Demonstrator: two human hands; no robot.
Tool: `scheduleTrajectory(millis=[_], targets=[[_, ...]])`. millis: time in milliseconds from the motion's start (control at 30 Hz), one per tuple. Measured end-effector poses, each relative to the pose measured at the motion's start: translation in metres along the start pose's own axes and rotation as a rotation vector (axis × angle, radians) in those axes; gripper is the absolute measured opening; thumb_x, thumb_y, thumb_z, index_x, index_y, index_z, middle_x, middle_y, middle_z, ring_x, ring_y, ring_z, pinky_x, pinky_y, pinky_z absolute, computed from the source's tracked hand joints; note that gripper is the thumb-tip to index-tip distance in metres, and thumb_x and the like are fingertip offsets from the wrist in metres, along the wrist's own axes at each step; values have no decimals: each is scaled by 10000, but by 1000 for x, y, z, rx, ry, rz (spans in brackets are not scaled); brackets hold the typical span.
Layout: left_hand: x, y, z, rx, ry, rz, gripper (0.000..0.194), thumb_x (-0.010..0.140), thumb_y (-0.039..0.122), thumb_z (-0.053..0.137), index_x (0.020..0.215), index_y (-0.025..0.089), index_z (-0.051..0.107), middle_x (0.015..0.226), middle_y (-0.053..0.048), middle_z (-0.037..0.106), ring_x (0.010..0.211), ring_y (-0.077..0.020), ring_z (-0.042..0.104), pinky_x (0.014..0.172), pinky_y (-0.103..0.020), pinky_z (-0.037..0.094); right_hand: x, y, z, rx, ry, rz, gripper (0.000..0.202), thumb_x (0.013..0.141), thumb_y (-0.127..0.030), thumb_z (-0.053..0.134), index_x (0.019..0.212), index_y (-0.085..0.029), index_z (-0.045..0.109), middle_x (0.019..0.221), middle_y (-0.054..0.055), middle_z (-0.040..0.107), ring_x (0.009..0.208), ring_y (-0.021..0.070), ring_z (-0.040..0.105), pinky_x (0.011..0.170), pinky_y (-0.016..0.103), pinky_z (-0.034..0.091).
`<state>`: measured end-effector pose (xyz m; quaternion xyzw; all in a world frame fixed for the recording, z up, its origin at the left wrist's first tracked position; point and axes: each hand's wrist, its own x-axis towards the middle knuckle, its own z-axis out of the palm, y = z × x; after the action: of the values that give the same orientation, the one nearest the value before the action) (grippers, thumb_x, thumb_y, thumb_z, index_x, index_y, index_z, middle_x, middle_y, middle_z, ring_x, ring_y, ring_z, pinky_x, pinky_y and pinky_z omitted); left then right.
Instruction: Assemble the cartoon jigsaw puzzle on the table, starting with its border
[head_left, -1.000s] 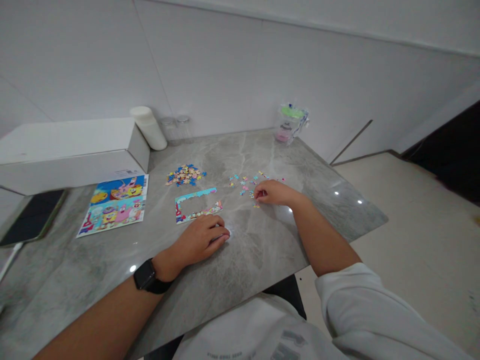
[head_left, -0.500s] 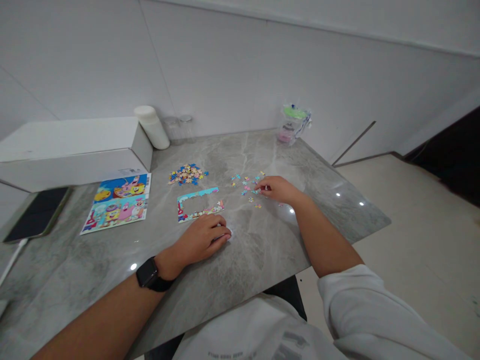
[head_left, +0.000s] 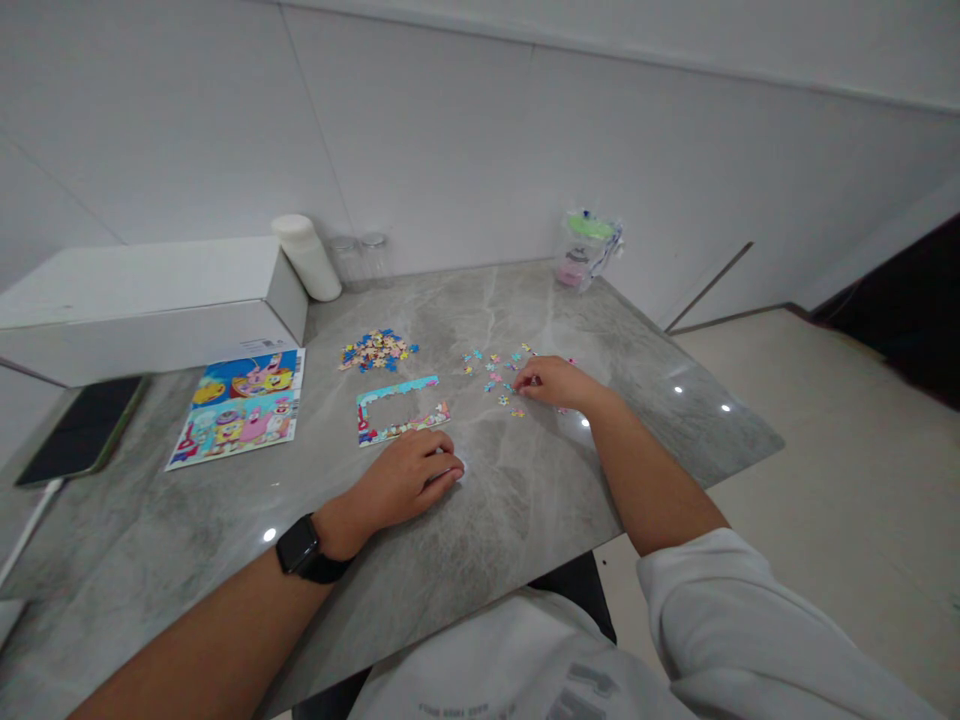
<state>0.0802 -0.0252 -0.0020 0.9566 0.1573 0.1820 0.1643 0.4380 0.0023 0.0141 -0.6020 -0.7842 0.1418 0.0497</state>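
Note:
My left hand (head_left: 411, 476) rests on the grey tabletop just below a partly joined jigsaw border (head_left: 367, 430), with fingers curled and thumb and forefinger close together. Whatever those fingertips may hold is too small to make out. The border is a rectangle with a bare middle and a colourful cartoon print. To its right, my right hand (head_left: 553, 383) reaches down among loose puzzle pieces (head_left: 493, 378), its fingertips pinched at a small piece that they mostly cover. A heap of other puzzle pieces (head_left: 379, 350), blue and peach, lies behind the border.
A cartoon picture sheet (head_left: 240, 410) lies at left, beside a phone (head_left: 79, 430) with a white cable. Behind them are a white box (head_left: 142, 320), a leaning white bottle (head_left: 309, 260) and two clear glasses (head_left: 373, 258). A plastic bag (head_left: 585, 250) with green and pink contents stands at the back right.
My right hand has shifted slightly toward me and to the right among the loose pieces. My left hand stays in place; the view has moved a little.

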Motion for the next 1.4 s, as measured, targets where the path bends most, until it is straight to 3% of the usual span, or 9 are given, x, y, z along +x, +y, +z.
scheduleTrajectory(millis=[167, 433, 600, 800, 967, 1133, 1200, 1333, 1400], targets=[[-1, -1, 1, -6, 11, 4, 273, 1085, 318, 530, 1042, 219, 781, 1068, -88, 716, 956, -205, 663, 869, -370, 510, -5, 4, -9, -12, 43, 98, 235, 901, -189, 697, 1062, -259, 853, 1050, 57, 808, 944, 205, 712, 844, 281, 492], [0, 0, -1, -5, -10, -7, 266, 1089, 309, 524, 1050, 219, 771, 1068, -83, 720, 967, -212, 665, 873, -370, 495, -21, 37, -22, 29, 1, 228, 229, 853, -143, 720, 990, -261, 861, 995, 34, 830, 920, 211, 740, 823, 282, 511], [1, 0, -1, -5, -12, -7, 270, 1089, 312, 525, 1036, 205, 767, 1055, -85, 716, 959, -213, 662, 864, -372, 495, -20, 30, -21, 107, -70, 164, 270, 862, -163, 712, 1036, -294, 872, 1039, 25, 846, 942, 218, 757, 837, 296, 532], [0, -1, 0, -9, -14, -6, 269, 1091, 314, 527, 1039, 199, 764, 1058, -86, 713, 964, -213, 660, 872, -371, 495, -21, 28, -20, 146, -191, 119, 244, 850, -154, 731, 956, -310, 885, 999, 4, 855, 948, 221, 777, 847, 288, 545], [0, -2, 2, -7, -3, 2, 268, 1091, 315, 530, 1037, 201, 767, 1056, -84, 715, 957, -206, 659, 868, -363, 490, -20, 19, -25, 72, -64, 153, 334, 916, -166, 678, 1169, -290, 858, 1140, 25, 840, 1009, 212, 756, 887, 275, 530], [-1, -3, 2, -9, 7, 1, 258, 1085, 303, 537, 1032, 210, 772, 1057, -81, 717, 956, -206, 659, 867, -366, 490, -19, 11, -23, 102, -154, 106, 384, 917, -149, 658, 1220, -297, 841, 1176, 23, 832, 1003, 203, 737, 887, 270, 521], [-1, -2, 2, -12, 7, -2, 253, 1083, 299, 542, 1031, 210, 773, 1063, -82, 716, 960, -208, 660, 873, -369, 492, -20, 15, -24, 114, -129, 119, 362, 938, -169, 649, 1215, -300, 842, 1156, 23, 832, 985, 199, 733, 876, 270, 521], [-1, -2, 2, -19, 1, -1, 243, 1080, 296, 548, 1035, 211, 771, 1053, -79, 714, 951, -205, 660, 867, -360, 491, -24, 33, -28, 42, 55, 253, 355, 963, -188, 636, 1248, -274, 831, 1125, 56, 820, 975, 201, 725, 901, 283, 519], [-1, -2, 2, -16, 2, 1, 250, 1084, 299, 541, 1032, 209, 769, 1050, -80, 714, 948, -203, 659, 861, -356, 490, -25, 42, -29, -5, 70, 306, 353, 960, -177, 632, 1234, -265, 838, 1096, 63, 820, 970, 202, 729, 908, 283, 517]])
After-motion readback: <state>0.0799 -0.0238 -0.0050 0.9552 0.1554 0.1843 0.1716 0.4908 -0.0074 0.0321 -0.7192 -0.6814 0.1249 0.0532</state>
